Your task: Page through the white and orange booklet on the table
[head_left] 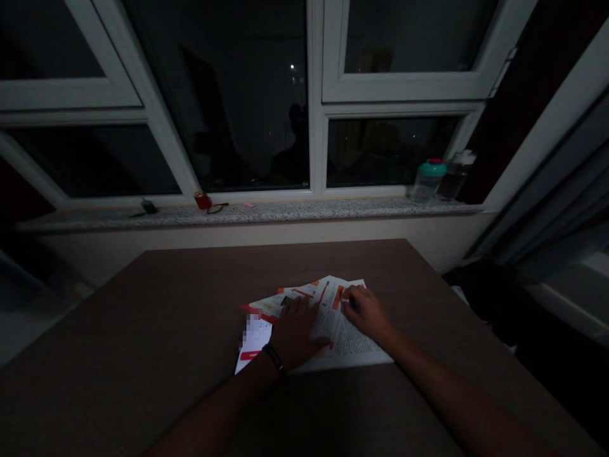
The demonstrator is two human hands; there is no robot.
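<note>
Seen from the head camera: fanned out on a dark counter (pixel 166 304), a set of printed sheets (pixel 354 346), pressed under a flat left hand (pixel 292 333), with a right hand (pixel 366 311) curled over the upper right part of the printed sheets. In progress, by all appearances, a steadying of the paper on one side and close finger work on the other. Called for next, in judgement: even pressure from the left and a light, sure touch from the right, lest the fan slide or crease. Directly below the left fingers, spread with the thumb apart, the middle of the printed sheets; at the right fingers, bent narrow together, their upper right part (cannot tell whether pinching an edge, a small dark object or nothing). Left of the printed sheets, beside a dark wristband (pixel 275 360), a lit phone (pixel 259 339). Beyond the printed sheets, on a speckled sill (pixel 295 212): to the left, a red jar (pixel 202 202); to the right, a teal-lidded bottle (pixel 428 181).
</note>
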